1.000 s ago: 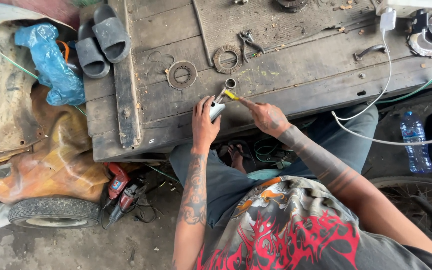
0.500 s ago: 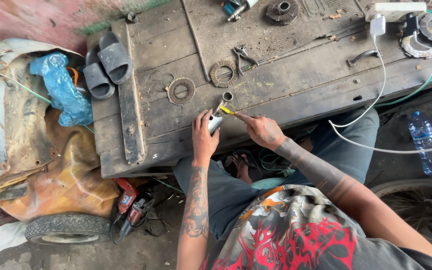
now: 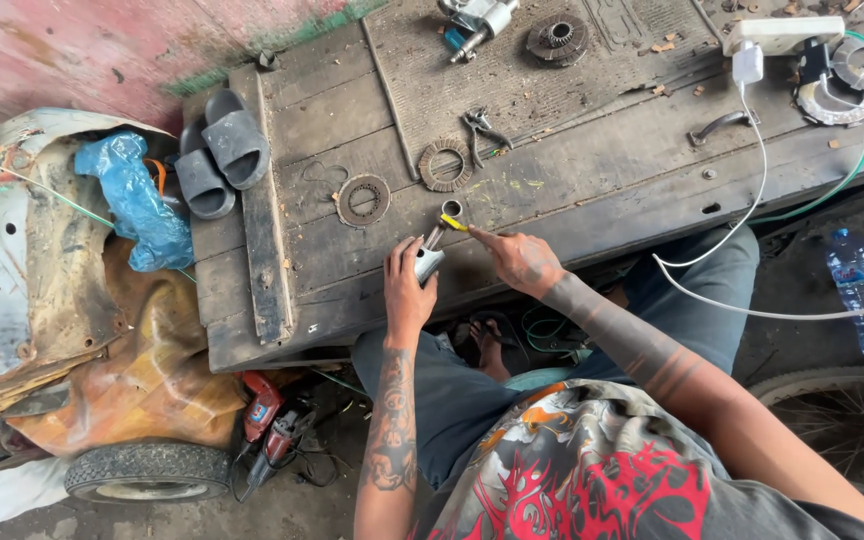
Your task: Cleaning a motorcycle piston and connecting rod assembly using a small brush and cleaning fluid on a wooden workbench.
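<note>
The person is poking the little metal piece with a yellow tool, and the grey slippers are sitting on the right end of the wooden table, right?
Not quite. The head view shows the grey slippers on the left end of the wooden table, not the right. The rest holds: the left hand holds the little metal piece while the right hand points a yellow tool at it.

2 grey slippers [image 3: 220, 160], pliers [image 3: 480, 134] and a water bottle [image 3: 862, 297] lie around.

The scene is viewed from one head-worn camera, aimed steeply down at the bench [image 3: 572, 210] and lap, fairly near.
</note>
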